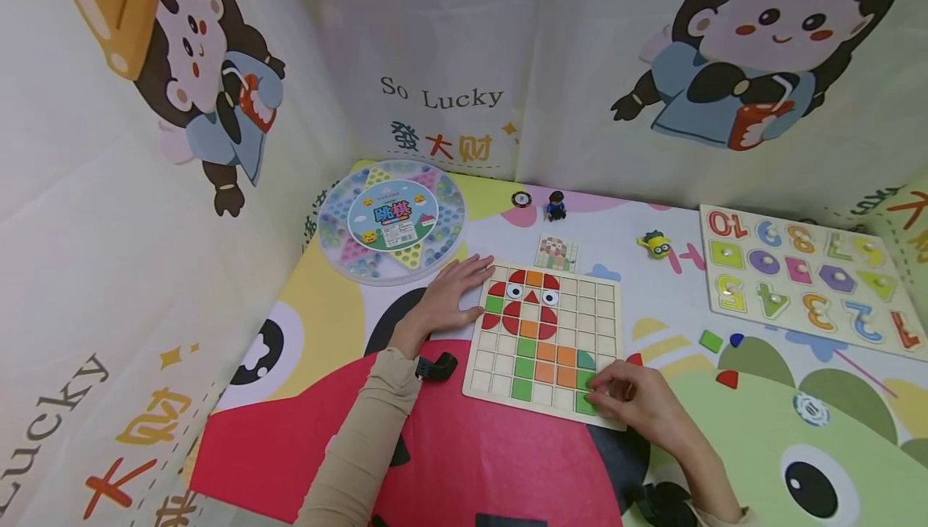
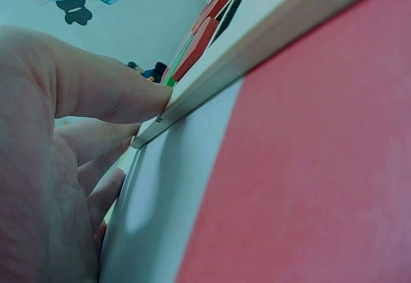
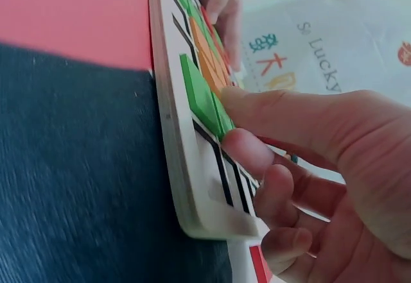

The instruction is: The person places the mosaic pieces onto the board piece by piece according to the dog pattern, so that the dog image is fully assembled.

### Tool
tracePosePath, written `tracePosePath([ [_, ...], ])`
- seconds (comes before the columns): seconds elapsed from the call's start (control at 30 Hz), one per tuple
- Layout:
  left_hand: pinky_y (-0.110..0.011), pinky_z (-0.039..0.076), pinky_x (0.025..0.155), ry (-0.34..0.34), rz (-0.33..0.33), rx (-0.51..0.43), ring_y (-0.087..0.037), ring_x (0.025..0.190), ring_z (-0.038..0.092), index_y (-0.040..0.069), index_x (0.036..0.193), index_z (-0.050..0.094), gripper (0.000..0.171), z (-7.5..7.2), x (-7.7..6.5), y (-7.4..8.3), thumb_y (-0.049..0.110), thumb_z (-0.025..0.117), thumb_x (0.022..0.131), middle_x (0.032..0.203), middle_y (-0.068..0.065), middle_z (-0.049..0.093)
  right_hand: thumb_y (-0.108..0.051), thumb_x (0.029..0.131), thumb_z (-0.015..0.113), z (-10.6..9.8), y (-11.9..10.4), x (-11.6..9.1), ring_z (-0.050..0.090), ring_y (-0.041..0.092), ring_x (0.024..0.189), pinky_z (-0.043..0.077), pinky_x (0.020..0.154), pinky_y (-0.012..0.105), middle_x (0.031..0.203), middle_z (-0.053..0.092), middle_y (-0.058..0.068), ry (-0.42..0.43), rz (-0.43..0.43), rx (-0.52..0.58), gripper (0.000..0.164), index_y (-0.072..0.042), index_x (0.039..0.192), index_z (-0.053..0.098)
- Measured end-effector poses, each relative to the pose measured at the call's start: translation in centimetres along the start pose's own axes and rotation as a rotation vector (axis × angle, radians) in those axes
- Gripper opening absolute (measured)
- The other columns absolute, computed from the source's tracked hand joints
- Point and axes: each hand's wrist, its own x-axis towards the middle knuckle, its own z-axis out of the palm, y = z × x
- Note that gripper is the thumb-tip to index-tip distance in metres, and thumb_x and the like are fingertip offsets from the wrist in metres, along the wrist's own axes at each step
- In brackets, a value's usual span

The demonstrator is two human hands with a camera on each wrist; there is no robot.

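A wooden grid board (image 1: 605, 317) lies on the patterned cloth, with red, orange, green and eye-printed square tiles forming a bird-like picture. My left hand (image 1: 444, 301) rests at the board's far left corner, fingers spread and the thumb on its edge. At the near right part of the grid, my right hand (image 1: 638, 398) pinches a green tile (image 3: 221, 113) between thumb and index finger, its other fingers curled. Another green tile (image 3: 196, 90) sits beside it in the grid. Orange tiles (image 1: 557, 364) and a teal-cornered tile (image 1: 586, 359) lie just beyond.
A picture card (image 1: 557, 253) lies behind the board. Round Chinese checkers box (image 1: 333, 229) stands far left, number puzzle board (image 1: 783, 265) far right. Small figures (image 1: 555, 206), a yellow toy (image 1: 656, 245), a loose green tile (image 1: 711, 341) and a poker chip (image 1: 811, 409) lie around.
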Motion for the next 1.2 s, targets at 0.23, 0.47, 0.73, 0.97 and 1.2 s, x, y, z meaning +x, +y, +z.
tracePosePath([
  [0.23, -0.046, 0.008, 0.122, 0.004, -0.003, -0.01, -0.029, 0.15, 0.017, 0.007, 0.152, 0.037, 0.073, 0.0, 0.0, 0.0, 0.035, 0.058, 0.088, 0.161, -0.008, 0.028, 0.001, 0.075, 0.081, -1.8, 1.4, 0.0, 0.052, 0.003, 0.063, 0.047, 0.052, 0.021, 0.08, 0.065, -0.006, 0.202, -0.046, -0.116, 0.019, -0.01, 0.09, 0.074],
  [0.47, -0.047, 0.008, 0.121, 0.0, 0.006, 0.001, -0.029, 0.15, 0.017, 0.006, 0.152, 0.037, 0.073, -0.1, -0.1, 0.2, 0.035, 0.057, 0.088, 0.161, -0.009, 0.028, 0.0, 0.076, 0.082, -3.9, 2.8, 0.3, 0.053, 0.009, 0.069, 0.048, 0.052, 0.021, 0.091, 0.062, 0.006, 0.189, 0.066, -0.21, 0.024, -0.002, 0.099, 0.075],
  [0.73, -0.046, 0.009, 0.122, 0.0, -0.001, 0.006, -0.029, 0.15, 0.017, 0.007, 0.152, 0.037, 0.073, -0.1, -0.1, 0.2, 0.034, 0.057, 0.088, 0.161, -0.008, 0.028, -0.006, 0.075, 0.083, -4.2, 3.7, 0.5, 0.052, 0.017, 0.074, 0.046, 0.057, 0.022, 0.091, 0.059, 0.007, 0.095, 0.103, -0.254, 0.027, -0.001, 0.101, 0.076],
  [0.97, -0.046, 0.009, 0.121, 0.006, 0.005, 0.009, -0.029, 0.149, 0.018, 0.006, 0.152, 0.038, 0.073, -0.1, -0.1, 0.2, 0.036, 0.057, 0.088, 0.16, -0.009, 0.029, -0.001, 0.075, 0.082, -4.2, 3.8, 0.5, 0.055, 0.017, 0.071, 0.049, 0.058, 0.022, 0.087, 0.062, 0.005, 0.101, 0.14, -0.217, 0.022, -0.005, 0.093, 0.07],
  [1.2, -0.046, 0.008, 0.122, 0.005, 0.004, 0.009, -0.029, 0.149, 0.017, 0.007, 0.152, 0.038, 0.073, -0.1, -0.1, 0.2, 0.036, 0.058, 0.088, 0.16, -0.009, 0.029, -0.005, 0.079, 0.081, -4.3, 3.9, 0.7, 0.057, 0.011, 0.067, 0.05, 0.056, 0.022, 0.081, 0.065, 0.001, 0.138, 0.125, -0.188, 0.018, -0.009, 0.087, 0.065],
])
